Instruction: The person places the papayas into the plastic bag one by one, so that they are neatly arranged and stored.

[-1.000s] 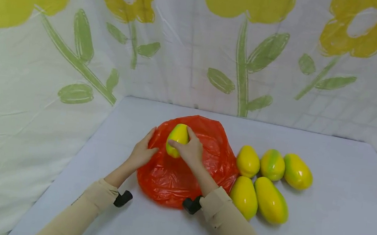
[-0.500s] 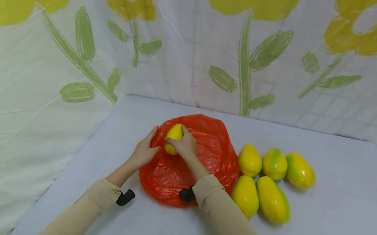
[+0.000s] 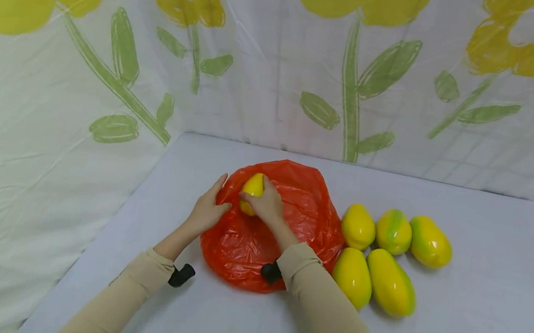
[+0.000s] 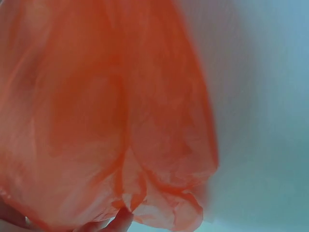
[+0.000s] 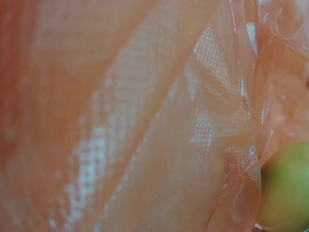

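A red plastic bag (image 3: 250,247) lies spread with its mouth gaping on the table. My left hand (image 3: 207,210) holds the bag's left rim, thumb on the near side. In the left wrist view fingertips (image 4: 123,220) show low against the bag's outer film (image 4: 164,121). My right hand (image 3: 269,205) grips a glossy yellow papaya (image 3: 253,189) over the bag's left part, thumb across its front. Part of that fruit is hidden behind the hand. At the right wrist view's lower right edge is a yellow-green fruit (image 5: 286,191), beside wrinkled red film (image 5: 193,145).
Several more papayas (image 3: 391,284) with green streaks lie in two rows right of the bag, the nearest touching or almost touching it. A pale cloth covers the table (image 3: 479,300). A flower-printed curtain (image 3: 266,89) hangs behind and at the left.
Holding the papaya, my right hand has shifted slightly left and then back right over the bag. My left hand stays on the rim. The head view has tilted a little.
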Available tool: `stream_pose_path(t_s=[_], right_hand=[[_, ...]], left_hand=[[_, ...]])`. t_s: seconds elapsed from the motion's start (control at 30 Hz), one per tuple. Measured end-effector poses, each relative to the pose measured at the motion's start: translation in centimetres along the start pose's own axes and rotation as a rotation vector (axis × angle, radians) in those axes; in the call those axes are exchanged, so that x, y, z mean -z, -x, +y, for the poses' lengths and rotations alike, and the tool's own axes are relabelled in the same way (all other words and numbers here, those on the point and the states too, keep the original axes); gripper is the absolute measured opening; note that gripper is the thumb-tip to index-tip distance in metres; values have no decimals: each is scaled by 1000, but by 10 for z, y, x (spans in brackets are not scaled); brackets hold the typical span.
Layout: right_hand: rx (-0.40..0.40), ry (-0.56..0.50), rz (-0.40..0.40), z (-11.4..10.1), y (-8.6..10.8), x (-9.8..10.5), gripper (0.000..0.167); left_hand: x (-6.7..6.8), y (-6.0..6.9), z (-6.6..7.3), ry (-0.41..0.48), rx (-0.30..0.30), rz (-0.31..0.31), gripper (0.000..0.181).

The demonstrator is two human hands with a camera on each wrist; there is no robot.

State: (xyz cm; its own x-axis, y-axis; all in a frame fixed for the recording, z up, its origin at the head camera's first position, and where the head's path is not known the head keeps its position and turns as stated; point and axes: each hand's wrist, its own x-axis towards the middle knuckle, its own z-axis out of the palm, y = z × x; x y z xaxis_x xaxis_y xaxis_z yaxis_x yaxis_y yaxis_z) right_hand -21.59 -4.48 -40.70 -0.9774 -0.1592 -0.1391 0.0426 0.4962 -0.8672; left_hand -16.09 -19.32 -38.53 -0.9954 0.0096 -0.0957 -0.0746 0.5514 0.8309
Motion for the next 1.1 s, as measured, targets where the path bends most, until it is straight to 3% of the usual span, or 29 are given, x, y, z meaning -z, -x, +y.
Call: stream_pose_path(t_s=[0.37,0.6,0.87,1.1], right_hand=[[-29,10,15,-5,4,1,85],[10,58,30,-20,9,8,86],[63,187,-63,-34,26,39,86],[183,248,-103,-50,63,73,82]], left_hand=[[-1,0,0,8,0,-2,71],[2,1,-2,-17,-5,18,70],[3,5,-1,-17,-1,11,70],[3,7,-1,-16,-4,6,69]])
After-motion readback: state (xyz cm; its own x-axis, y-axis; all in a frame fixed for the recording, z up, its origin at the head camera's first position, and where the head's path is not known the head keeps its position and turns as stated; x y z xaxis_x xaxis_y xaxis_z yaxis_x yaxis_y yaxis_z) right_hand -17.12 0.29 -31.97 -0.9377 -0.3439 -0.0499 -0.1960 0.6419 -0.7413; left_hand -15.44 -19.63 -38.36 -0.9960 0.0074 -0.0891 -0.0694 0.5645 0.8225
